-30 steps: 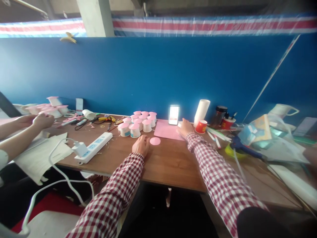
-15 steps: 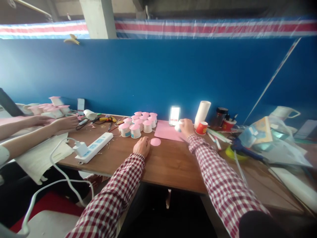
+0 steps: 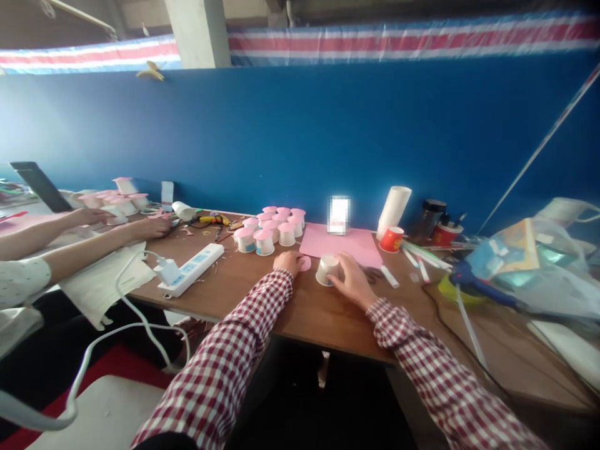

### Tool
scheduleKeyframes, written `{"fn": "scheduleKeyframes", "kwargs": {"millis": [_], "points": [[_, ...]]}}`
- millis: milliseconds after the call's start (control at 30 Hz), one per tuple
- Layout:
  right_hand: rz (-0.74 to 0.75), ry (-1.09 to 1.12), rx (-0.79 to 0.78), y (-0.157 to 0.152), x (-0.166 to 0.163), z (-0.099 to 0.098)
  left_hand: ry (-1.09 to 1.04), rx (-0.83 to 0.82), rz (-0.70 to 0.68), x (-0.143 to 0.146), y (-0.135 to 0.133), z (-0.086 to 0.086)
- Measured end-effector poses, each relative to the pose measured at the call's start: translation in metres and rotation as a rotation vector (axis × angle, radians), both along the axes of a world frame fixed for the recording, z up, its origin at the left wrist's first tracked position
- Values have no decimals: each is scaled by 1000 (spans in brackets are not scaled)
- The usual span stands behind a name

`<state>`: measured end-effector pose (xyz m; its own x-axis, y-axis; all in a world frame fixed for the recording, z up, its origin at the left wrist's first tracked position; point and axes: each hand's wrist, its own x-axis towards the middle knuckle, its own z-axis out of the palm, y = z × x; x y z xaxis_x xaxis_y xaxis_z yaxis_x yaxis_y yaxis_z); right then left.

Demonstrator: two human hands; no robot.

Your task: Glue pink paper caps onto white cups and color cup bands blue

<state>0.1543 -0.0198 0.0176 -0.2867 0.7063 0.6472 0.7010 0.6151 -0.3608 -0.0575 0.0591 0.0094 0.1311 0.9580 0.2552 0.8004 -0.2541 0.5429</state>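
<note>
My right hand (image 3: 352, 281) is wrapped round a small white paper cup (image 3: 326, 269) that stands upside down on the wooden table (image 3: 309, 312). My left hand (image 3: 287, 262) rests curled on the table, its fingers on a pink paper disc (image 3: 305, 264) just left of the cup. Behind them lies a pink paper sheet (image 3: 360, 242). Further left stands a cluster of several white cups topped with pink discs (image 3: 272, 228).
A white power strip (image 3: 193, 269) with a plugged charger and cable lies at left. Another person's arms (image 3: 89, 240) work over papers and more pink-topped cups at far left. A phone (image 3: 338, 215), a paper roll (image 3: 392, 211), a red cup (image 3: 391, 239), markers and plastic bags (image 3: 525, 269) crowd the right.
My right hand picked a white cup from beside the phone and brought it back toward me, setting it beside the pink disc. The neighbour's hands reached out over the table. The view shifted slightly.
</note>
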Motion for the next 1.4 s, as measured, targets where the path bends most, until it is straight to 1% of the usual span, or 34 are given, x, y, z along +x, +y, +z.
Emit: {"fn": "scheduleKeyframes", "kwargs": {"millis": [100,167,267,333,400,467,533,567,600,667,733,833,900,1000,1067,1133,1200,1400], "points": [[-54,36,-1,3,2,-4,-108,-5,23,-9,-2,1],[-63,51,-10,4,2,-6,-201,-2,47,-16,-4,3],[-60,64,-18,3,2,-5,-370,7,81,-23,-8,7],[-73,88,-8,0,1,-3,-498,11,100,-23,-13,10],[-107,132,14,-5,-2,2,-623,6,103,-17,-23,13],[-129,194,18,-13,-6,7,-744,-22,61,-6,-36,16],[-100,290,-35,-22,-12,11,-1111,-145,-38,8,-50,19],[-62,361,-86,-26,-16,13,-1214,-188,-75,15,-57,21],[-11,442,-148,-29,-20,14,-1268,-211,-93,22,-63,22],[114,604,-280,-33,-25,14,-1263,-223,-140,34,-72,23],[212,735,-390,-32,-28,13,-1171,-146,-162,43,-78,23],[251,908,-515,-26,-25,9,-1047,-83,-194,52,-84,24],[265,1015,-603,-23,-21,7,-1089,-102,-182,55,-88,26],[318,1095,-712,-20,-16,6,-1264,-210,-131,56,-94,32],[342,1093,-741,-21,-14,6,-1354,-321,-146,56,-97,35],[355,1068,-739,-21,-15,5,-1399,-426,-207,54,-98,36],[355,1038,-725,-21,-16,3,-1403,-498,-272,52,-97,34],[326,1028,-687,-21,-16,1,-1404,-571,-336,46,-87,23]]}}
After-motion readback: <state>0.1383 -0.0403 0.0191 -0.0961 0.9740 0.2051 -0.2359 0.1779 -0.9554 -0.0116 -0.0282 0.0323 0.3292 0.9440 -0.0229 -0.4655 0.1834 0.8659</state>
